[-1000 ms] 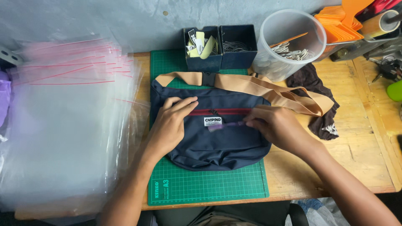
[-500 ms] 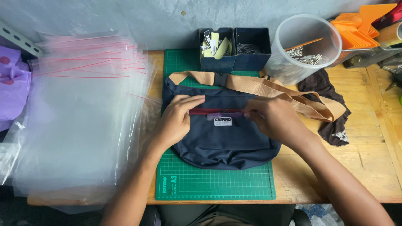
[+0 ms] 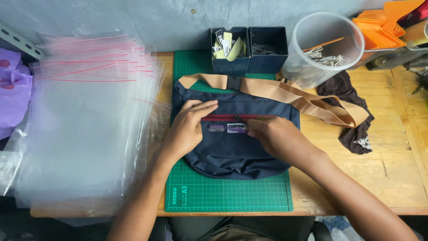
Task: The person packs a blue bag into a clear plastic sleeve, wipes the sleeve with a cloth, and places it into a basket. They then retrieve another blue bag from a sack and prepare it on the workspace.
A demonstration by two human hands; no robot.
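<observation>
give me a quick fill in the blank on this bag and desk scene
1. The navy bag lies on a ____ cutting mat.
2. The bag's strap is ____ in colour.
3. The left hand rests flat on the ____.
4. The clear plastic bags are stacked on the person's ____ side.

Missing words: green; tan; bag; left

Single head view, looking steeply down, close over workbench [image 3: 392, 178]
</observation>
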